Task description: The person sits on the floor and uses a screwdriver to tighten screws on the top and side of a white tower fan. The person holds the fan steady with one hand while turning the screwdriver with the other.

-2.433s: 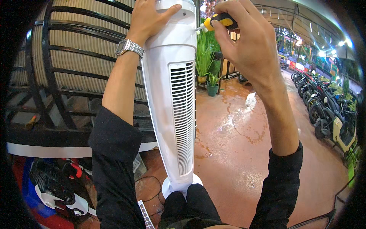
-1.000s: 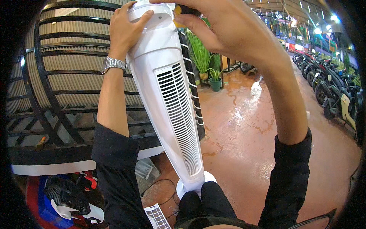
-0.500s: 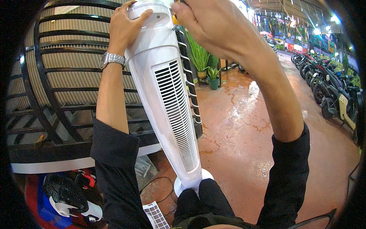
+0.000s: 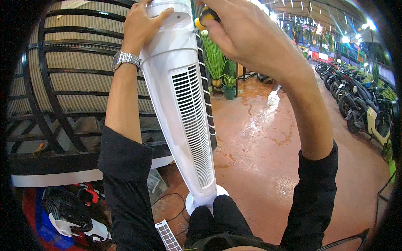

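Note:
A tall white tower fan (image 4: 165, 104) with a slatted front leans before me, its round base near my legs. Its top runs out of view at the upper edge. My left hand (image 4: 144, 23), with a metal watch on the wrist, grips the fan's head, thumb across the front by a small dark hole. On the far right side of the head, my right hand (image 4: 251, 42) is closed around a yellow-and-black screwdriver (image 4: 202, 21). The tool's tip is hidden, so I cannot tell what it touches.
A black metal-barred frame (image 4: 88, 77) stands on the left. Below it lie a black-and-white object (image 4: 69, 213), a clear plastic box (image 4: 155, 184) and a white grid panel (image 4: 168, 236). Potted plants (image 4: 229, 90) stand behind the fan; parked motorcycles (image 4: 360, 102) line the right.
The view has shifted slightly. My right hand has turned and moved a little to the right, showing more of the screwdriver handle. My left hand keeps its grip on the fan.

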`<state>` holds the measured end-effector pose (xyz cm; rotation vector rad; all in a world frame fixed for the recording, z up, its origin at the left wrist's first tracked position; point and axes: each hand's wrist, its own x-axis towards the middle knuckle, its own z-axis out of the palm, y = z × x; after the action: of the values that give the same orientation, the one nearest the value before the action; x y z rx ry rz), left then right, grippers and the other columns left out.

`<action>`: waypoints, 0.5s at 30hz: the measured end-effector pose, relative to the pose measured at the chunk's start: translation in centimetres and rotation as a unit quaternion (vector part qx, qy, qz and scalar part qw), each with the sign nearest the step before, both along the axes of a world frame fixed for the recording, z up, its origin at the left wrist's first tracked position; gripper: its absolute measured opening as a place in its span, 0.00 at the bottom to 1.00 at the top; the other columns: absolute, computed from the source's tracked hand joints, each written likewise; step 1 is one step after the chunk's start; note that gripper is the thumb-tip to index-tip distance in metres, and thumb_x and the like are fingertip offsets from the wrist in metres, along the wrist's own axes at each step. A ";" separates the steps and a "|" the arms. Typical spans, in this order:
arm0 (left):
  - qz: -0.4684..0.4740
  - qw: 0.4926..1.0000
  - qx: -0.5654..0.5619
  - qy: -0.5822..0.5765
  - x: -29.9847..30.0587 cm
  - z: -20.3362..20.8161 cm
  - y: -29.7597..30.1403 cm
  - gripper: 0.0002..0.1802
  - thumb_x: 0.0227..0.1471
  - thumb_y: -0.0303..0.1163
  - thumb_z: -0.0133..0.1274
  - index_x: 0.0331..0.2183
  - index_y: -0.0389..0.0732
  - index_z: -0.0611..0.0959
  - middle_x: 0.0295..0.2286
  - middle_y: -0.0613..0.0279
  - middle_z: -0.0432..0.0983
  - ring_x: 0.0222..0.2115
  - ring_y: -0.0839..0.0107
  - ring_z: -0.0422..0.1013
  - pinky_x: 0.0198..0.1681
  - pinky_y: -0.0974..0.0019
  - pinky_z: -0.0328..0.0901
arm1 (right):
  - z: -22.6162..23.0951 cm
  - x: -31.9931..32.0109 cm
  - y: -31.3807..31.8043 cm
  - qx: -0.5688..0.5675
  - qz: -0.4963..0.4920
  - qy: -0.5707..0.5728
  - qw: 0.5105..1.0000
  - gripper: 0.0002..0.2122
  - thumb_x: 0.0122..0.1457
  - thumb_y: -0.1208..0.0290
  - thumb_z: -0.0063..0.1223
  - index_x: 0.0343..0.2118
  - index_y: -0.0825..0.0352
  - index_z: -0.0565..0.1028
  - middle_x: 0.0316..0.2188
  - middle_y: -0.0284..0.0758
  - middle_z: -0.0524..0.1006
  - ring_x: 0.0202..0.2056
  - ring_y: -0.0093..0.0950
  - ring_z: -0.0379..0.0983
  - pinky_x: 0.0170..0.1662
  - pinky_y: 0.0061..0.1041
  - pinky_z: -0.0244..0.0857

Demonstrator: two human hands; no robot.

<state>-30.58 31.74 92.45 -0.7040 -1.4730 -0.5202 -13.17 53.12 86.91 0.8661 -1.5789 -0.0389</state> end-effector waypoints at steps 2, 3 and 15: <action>0.008 1.000 0.003 -0.004 0.2 0.1 0.5 0.38 0.47 0.50 0.66 0.52 0.33 0.78 0.50 0.41 0.74 0.53 0.48 0.69 0.59 0.53 0.62 | 0.3 1.0 -0.2 -0.033 -0.062 -0.060 0.996 0.19 0.65 0.72 0.45 0.54 0.80 0.65 0.43 0.56 0.73 0.44 0.52 0.74 0.49 0.43 0.69; 0.009 1.000 0.004 -0.011 0.3 -0.1 0.4 0.38 0.47 0.50 0.66 0.52 0.33 0.78 0.49 0.41 0.74 0.53 0.48 0.69 0.59 0.53 0.63 | 0.3 1.5 -0.5 -0.053 -0.079 -0.087 0.992 0.19 0.65 0.72 0.45 0.54 0.80 0.65 0.43 0.56 0.73 0.45 0.52 0.73 0.50 0.43 0.69; -0.004 1.000 -0.001 0.001 0.3 -0.3 0.3 0.37 0.47 0.49 0.66 0.51 0.32 0.78 0.47 0.43 0.75 0.52 0.50 0.71 0.58 0.55 0.64 | -0.1 3.1 -0.6 0.022 -0.123 -0.084 0.989 0.18 0.64 0.72 0.47 0.55 0.74 0.64 0.43 0.54 0.72 0.43 0.53 0.74 0.48 0.43 0.68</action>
<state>-30.30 32.08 92.18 -0.7116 -1.4700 -0.5256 -10.06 52.52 86.84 0.7186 -1.8422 -0.1819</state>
